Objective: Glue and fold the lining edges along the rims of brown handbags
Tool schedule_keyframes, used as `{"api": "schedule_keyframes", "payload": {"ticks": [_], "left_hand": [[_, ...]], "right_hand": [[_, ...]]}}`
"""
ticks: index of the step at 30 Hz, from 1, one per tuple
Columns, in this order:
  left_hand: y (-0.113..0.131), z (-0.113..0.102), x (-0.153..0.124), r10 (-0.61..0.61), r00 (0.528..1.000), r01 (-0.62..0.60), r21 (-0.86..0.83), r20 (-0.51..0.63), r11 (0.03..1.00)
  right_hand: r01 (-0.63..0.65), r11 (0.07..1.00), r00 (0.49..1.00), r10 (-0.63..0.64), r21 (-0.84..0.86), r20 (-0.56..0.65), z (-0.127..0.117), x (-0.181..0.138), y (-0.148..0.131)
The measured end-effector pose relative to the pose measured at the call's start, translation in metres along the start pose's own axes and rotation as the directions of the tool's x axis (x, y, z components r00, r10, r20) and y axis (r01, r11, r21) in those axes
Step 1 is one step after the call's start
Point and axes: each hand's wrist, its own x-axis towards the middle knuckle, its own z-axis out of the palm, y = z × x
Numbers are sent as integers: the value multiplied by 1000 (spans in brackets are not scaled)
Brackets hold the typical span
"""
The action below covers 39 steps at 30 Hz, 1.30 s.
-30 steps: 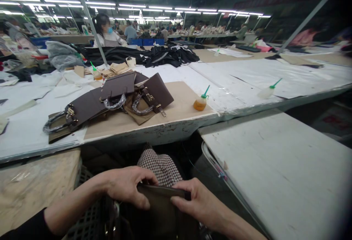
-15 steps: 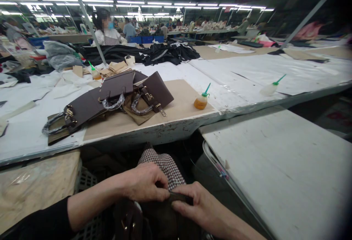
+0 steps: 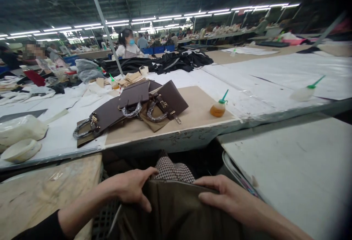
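Low in the head view, my left hand [image 3: 130,188] and my right hand [image 3: 228,199] each grip the top edge of a brown leather piece [image 3: 176,214] held over my lap. The fingers of both hands curl over that edge. Checked fabric [image 3: 173,170] shows just behind the piece. On the table ahead lie several dark brown bag panels [image 3: 132,104] with wrapped handles, resting on a tan board [image 3: 192,115].
An orange glue bottle with a green nozzle [image 3: 218,108] stands on the board; a pale one [image 3: 305,92] lies far right. A white side table [image 3: 288,170] is at my right, a wooden surface [image 3: 41,192] at my left. People work at distant tables; black fabric [image 3: 165,60] is piled behind.
The brown piece has come up and spread wider between my hands, which moved apart along its top edge. The camera has tilted and shifted left.
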Motion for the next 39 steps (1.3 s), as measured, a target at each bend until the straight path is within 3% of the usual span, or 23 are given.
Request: {"api": "schedule_keyframes", "payload": {"ticks": [2,5,8,14,20,24,29,36,39], "left_hand": [[-12,2,-8,-44,997,57,-193,71,980],[-16,11,-13,44,993,13,-460,113,888],[-11,17,-11,90,990,-19,-537,105,843],[0,15,-7,84,992,-24,-492,99,870],[10,15,-7,78,996,-58,-420,30,906],[14,17,-7,75,997,-74,-371,-9,926],[18,17,-4,134,990,-142,-323,-48,936],[13,17,3,158,988,-149,-331,-2,932],[15,13,6,158,987,-148,-259,17,955]], "right_hand": [[-11,999,1000,10,-48,-16,-7,-5,1],[-13,975,999,6,-221,-33,-14,-9,9],[-31,928,999,27,-372,-17,-21,-11,16],[76,905,989,-15,-419,147,-31,12,-9],[205,970,937,-156,-131,313,-10,67,-23],[205,958,947,-143,-199,288,5,85,-7],[204,969,952,-163,-139,260,7,87,9],[186,981,952,-166,-54,257,8,79,6],[155,988,951,-149,-1,272,10,78,3]]}}
